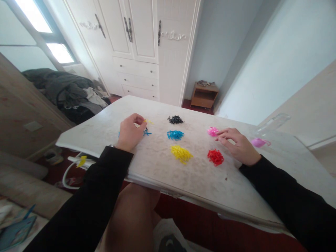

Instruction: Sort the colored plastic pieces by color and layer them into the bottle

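On the white table, my left hand [132, 132] is closed in a pinch, thumb and forefinger together. Small yellow strips [149, 121] lie at its fingertips, and whether one is pinched I cannot tell. Just below are a few blue and black pieces [147, 132], partly hidden by the hand. My right hand [238, 144] is open, fingers stretched left to the edge of a pile of small pink pieces [212, 131]. Nearer me lies a red pile [215, 157]. Between the hands are a black pile [175, 119], a blue pile [175, 135] and a yellow pile [181, 154].
Right of my right hand are a pink object [259, 142] and a clear container [274, 123]. A white wardrobe [139, 45] and a small wooden cabinet [204, 95] stand behind the table [154, 161]. Clothes [65, 91] are heaped at the left.
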A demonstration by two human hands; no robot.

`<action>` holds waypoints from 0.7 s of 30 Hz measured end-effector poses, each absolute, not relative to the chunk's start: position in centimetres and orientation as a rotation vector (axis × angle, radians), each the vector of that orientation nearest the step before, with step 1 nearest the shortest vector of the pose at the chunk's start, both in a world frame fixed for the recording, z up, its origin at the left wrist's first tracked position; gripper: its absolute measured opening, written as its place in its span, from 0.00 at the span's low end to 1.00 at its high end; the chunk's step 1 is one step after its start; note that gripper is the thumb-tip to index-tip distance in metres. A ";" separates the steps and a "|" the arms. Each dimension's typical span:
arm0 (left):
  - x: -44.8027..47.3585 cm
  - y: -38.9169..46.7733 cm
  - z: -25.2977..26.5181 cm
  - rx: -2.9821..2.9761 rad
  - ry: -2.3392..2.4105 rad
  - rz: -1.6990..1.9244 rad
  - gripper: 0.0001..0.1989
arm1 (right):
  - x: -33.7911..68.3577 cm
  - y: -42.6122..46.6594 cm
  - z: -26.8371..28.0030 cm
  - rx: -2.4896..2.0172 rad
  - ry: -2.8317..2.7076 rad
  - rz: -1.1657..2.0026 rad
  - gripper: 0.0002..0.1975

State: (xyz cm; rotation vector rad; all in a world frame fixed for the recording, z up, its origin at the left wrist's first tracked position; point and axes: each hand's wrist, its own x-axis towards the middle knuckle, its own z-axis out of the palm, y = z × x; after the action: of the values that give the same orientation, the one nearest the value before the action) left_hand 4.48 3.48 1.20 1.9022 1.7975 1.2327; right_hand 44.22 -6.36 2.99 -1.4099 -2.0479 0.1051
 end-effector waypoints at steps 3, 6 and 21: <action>4.5 3.5 1.2 1.855 1.764 1.280 0.04 | 44.1 -6.4 3.0 -1.407 -2.056 0.114 0.13; 4.6 3.3 1.4 1.807 1.721 1.319 0.04 | 44.1 -6.4 3.0 -1.400 -2.063 0.111 0.13; 5.0 3.3 1.3 1.624 1.491 1.471 0.03 | 44.0 -6.6 3.2 -1.389 -2.100 0.143 0.14</action>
State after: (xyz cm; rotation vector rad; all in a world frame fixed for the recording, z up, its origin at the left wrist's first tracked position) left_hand 5.02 3.34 1.29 1.6240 1.4908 1.4709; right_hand 43.96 -6.56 3.24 -1.3890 -2.0999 0.1426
